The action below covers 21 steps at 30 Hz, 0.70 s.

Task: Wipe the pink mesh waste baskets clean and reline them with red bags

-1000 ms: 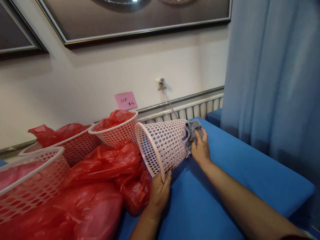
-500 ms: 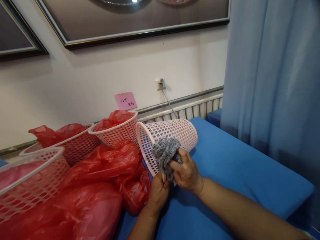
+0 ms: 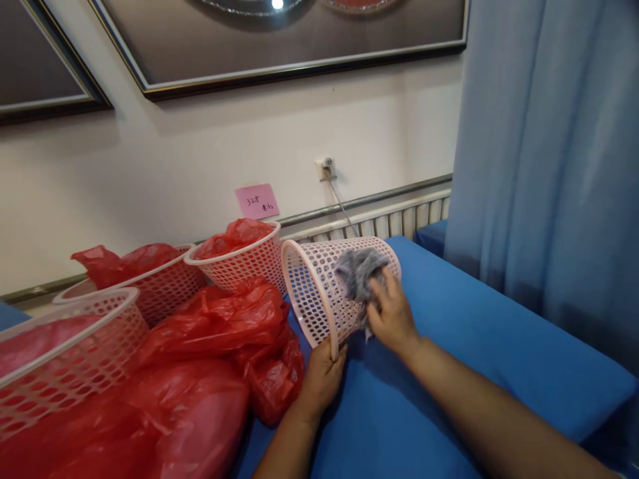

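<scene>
A pale pink plastic basket (image 3: 312, 263) full of round holes lies on its side on the blue-covered table (image 3: 479, 332), its mouth facing left. My left hand (image 3: 324, 372) grips the lower rim of the basket, thumb at the edge. In my right hand (image 3: 394, 313) is a crumpled grey cloth (image 3: 362, 273), pressed on the outer side of the basket. The cloth is slightly blurred and hides part of the holes.
Red plastic bags (image 3: 214, 326) lie heaped left of my hands. Behind them stands a basket (image 3: 264, 259) lined with red plastic, with more baskets (image 3: 120, 319) to the left. A blue curtain (image 3: 539, 146) hangs at right; a radiator (image 3: 379, 223) runs along the wall.
My right hand has moved the grey cloth from the rim rightward along the basket's outer side. My left hand keeps its hold on the rim.
</scene>
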Tool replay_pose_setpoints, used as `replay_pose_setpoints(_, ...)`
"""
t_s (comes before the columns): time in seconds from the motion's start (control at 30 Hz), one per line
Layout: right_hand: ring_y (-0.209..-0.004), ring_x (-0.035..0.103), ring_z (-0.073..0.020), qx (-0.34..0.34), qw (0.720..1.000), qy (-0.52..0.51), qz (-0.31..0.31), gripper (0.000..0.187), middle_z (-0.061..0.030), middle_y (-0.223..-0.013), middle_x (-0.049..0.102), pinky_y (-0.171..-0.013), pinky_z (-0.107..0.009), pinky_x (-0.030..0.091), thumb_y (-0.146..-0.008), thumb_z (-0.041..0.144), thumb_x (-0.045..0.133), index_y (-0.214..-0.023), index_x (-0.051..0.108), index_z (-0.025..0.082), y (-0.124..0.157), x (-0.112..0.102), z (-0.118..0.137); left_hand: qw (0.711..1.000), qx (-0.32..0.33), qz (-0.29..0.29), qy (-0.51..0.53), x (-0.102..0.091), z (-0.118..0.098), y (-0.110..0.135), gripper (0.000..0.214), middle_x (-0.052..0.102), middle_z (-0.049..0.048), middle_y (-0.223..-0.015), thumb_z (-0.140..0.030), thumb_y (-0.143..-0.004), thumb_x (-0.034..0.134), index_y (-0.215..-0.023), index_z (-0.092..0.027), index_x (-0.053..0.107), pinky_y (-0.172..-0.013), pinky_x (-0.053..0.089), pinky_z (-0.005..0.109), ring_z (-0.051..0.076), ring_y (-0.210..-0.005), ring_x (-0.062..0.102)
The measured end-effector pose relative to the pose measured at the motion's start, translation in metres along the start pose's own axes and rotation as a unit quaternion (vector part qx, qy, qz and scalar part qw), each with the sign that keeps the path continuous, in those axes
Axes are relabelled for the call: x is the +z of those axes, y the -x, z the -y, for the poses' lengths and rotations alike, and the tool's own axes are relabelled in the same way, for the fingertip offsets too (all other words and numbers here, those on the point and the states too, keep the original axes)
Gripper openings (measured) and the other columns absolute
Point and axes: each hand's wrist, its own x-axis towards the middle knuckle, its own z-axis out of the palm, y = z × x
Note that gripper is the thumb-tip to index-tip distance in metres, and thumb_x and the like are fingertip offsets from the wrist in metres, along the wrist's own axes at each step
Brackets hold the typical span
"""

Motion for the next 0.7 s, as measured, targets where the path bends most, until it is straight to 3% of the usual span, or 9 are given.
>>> replay_pose_setpoints(0.1,-0.129,0.05,-0.0322,-0.129,0.99,-0.048,0.035,0.051,-0.0151,-0.147,0.04,-0.107,-0.053,0.048,-0.082,0.015,0.054,-0.132,0.059,0.023,0.018,-0.004,0.041,0.999,-0.019,-0.004,0.027,0.0,-0.006,0.002,0.018,0.079,0.0059,-0.091,-0.032,-0.08,0.07,-0.09,-0.02,0.078,-0.088,0.059,0.039,0.027,-0.091,0.071)
replay_pose_setpoints(0.2,-0.123,0.053,-0.0315,-0.164,0.982,-0.08,0.055,0.055,-0.0147,-0.144,0.04,-0.103,-0.052,0.051,-0.082,0.018,0.055,-0.137,0.055,0.026,0.025,-0.009,0.055,0.993,-0.03,-0.1,0.055,-0.003,-0.02,0.007,0.019,0.077,0.0027,-0.081,-0.033,-0.068,0.079,-0.083,-0.021,0.075,-0.073,0.058,0.032,0.023,-0.075,0.068)
replay_pose_setpoints(0.27,-0.126,0.052,-0.0333,-0.161,0.982,-0.083,0.057,0.056,-0.0156,-0.147,0.037,-0.103,-0.053,0.05,-0.084,0.026,0.057,-0.139,0.052,0.025,0.024,-0.011,0.054,0.983,-0.032,-0.155,0.09,-0.004,-0.03,0.011,0.028,0.077,0.0027,-0.085,-0.032,-0.066,0.079,-0.091,-0.021,0.074,-0.074,0.057,0.03,0.022,-0.077,0.068)
replay_pose_setpoints(0.4,-0.135,0.043,-0.0399,-0.143,0.989,-0.046,0.017,0.064,-0.0198,-0.156,0.026,-0.104,-0.059,0.046,-0.085,0.046,0.065,-0.141,0.047,0.021,0.024,-0.012,0.05,0.986,-0.029,-0.118,0.118,-0.003,-0.043,0.015,0.035,0.077,0.0061,-0.093,-0.031,-0.072,0.074,-0.103,-0.016,0.072,-0.079,0.057,0.031,0.022,-0.082,0.069)
replay_pose_setpoints(0.57,-0.135,0.046,-0.0346,-0.155,0.987,-0.025,-0.02,0.062,-0.0199,-0.152,0.036,-0.103,-0.053,0.05,-0.089,0.025,0.06,-0.147,0.037,0.023,0.024,-0.006,0.045,0.996,0.002,-0.086,0.04,0.002,-0.037,0.017,0.048,0.077,0.0093,-0.107,-0.021,-0.077,0.063,-0.125,-0.014,0.066,-0.086,0.057,0.034,0.023,-0.09,0.07)
replay_pose_setpoints(0.63,-0.136,0.047,-0.0326,-0.115,0.993,-0.002,-0.036,0.06,-0.0183,-0.15,0.041,-0.105,-0.053,0.049,-0.09,0.018,0.056,-0.147,0.04,0.024,0.017,-0.002,0.026,0.997,0.011,-0.076,0.01,0.001,-0.033,0.018,0.055,0.075,0.009,-0.113,-0.013,-0.075,0.056,-0.129,-0.015,0.065,-0.091,0.056,0.036,0.024,-0.097,0.07)
replay_pose_setpoints(0.7,-0.139,0.045,-0.033,-0.022,0.998,0.028,-0.056,0.054,-0.0178,-0.149,0.043,-0.109,-0.055,0.046,-0.09,0.018,0.054,-0.144,0.047,0.023,0.004,0.0,-0.005,0.997,0.025,-0.065,-0.025,0.0,-0.028,0.018,0.059,0.074,0.0088,-0.119,-0.007,-0.072,0.051,-0.129,-0.016,0.066,-0.099,0.054,0.039,0.025,-0.106,0.069)
